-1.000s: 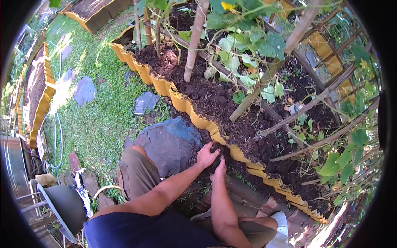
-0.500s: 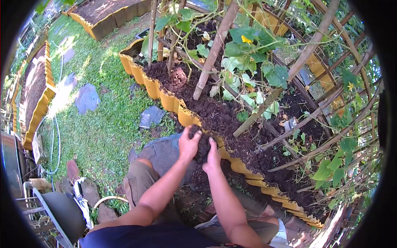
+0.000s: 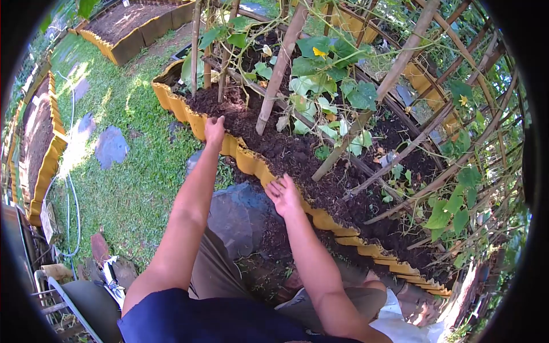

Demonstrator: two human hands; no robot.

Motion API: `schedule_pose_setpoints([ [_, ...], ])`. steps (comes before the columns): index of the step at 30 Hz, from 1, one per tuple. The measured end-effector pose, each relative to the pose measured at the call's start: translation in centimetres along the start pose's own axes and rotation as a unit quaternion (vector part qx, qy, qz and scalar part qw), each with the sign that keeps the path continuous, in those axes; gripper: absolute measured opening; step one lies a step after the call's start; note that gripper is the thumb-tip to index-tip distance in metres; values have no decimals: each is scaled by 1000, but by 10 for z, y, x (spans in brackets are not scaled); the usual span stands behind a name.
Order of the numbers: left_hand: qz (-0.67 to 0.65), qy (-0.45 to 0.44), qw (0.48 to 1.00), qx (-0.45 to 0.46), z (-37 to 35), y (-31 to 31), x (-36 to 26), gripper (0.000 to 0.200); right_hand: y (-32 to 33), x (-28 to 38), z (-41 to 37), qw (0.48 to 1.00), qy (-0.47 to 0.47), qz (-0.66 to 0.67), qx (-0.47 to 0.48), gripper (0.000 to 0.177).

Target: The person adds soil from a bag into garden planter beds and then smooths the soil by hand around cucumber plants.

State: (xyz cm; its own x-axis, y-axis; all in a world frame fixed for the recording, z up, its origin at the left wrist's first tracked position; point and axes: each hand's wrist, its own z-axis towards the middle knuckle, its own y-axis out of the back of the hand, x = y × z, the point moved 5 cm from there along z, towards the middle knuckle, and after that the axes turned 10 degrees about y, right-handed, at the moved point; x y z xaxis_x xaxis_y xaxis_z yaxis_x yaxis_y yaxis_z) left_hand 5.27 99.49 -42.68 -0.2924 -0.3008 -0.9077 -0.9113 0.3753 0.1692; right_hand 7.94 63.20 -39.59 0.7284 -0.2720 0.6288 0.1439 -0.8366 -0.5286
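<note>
Outdoors, a second soil bed, framed by a yellow border (image 3: 46,177), is curving along the far left, and flat stones (image 3: 111,147) are lying in the grass (image 3: 134,183). Toward the middle, the person's left hand (image 3: 214,131) is reaching farther out of the two, its arm almost straight, its fingers bunching at the scalloped yellow edging (image 3: 247,162); whether it is gripping the rim, or holding anything, the picture cannot tell. Below, between the forearms, a broad stone slab (image 3: 237,220) is lying flat beside the edging. Next comes the right hand (image 3: 284,195) — it is opening wide, fingers spreading, palm showing a dusting of dirt, and no object is showing in its grasp. It is hovering over or touching the edging; which, the view is not settling.

Just beyond both hands, up and to the right, the dark soil (image 3: 281,151) is filling the bed, its long side running slantwise from upper left to lower right. The left hand is lying nearer the bed's upper-left end, the right nearer its middle stretch — a wooden pole (image 3: 282,63) is leaning between those stretches, and leafy vines (image 3: 362,96) are trailing farther right.
</note>
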Motion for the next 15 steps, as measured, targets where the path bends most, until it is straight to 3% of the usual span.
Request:
schedule_pose_setpoints([
  [2,166,-117,974,-96,-21,5,-18,56,48,5,-16,999,8,1,-36,77],
  [6,277,-311,884,-212,-41,-18,-23,56,106,24,-45,996,14,-5,-84,52],
  [10,411,-296,846,-167,-11,-50,-11,57,133,42,-76,995,24,-25,-89,42],
  [12,414,-280,866,-37,-10,-45,-33,49,152,48,-90,995,29,-38,-86,40],
  [15,539,-231,809,-44,-9,-39,-54,36,201,44,-93,987,2,-70,-143,37],
])
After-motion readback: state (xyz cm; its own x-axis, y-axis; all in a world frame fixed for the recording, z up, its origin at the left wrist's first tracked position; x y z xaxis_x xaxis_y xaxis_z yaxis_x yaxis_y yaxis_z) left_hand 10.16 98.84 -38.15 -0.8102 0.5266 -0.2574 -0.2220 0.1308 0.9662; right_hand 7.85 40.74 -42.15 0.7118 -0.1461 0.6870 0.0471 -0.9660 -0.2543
